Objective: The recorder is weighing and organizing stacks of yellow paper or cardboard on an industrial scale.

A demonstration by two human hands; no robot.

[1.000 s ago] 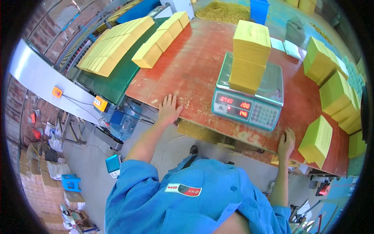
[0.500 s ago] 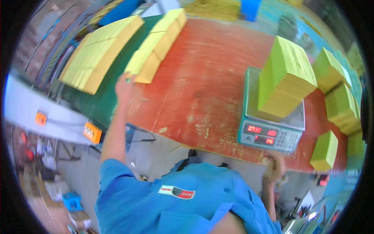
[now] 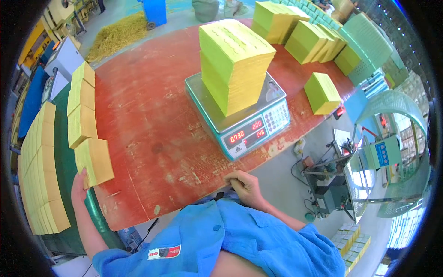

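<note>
At the left end of the red table, my left hand grips the near left side of a yellow paper stack. This stack sits slightly askew at the near end of a row of similar stacks. My right hand is curled closed by the table's front edge, with nothing visible in it. Beyond it stands a green-rimmed digital scale with a lit red display. A tall yellow paper stack stands upright on the scale's metal plate, touched by neither hand.
The red table meets a green surface holding more yellow stacks at left. One small stack lies right of the scale, with several others behind. Metal-framed equipment stands right of the table.
The view has swung to the right. The nearest stack in the left row now sits turned and offset from the others, with my left hand on it. My right hand remains by the front edge.
</note>
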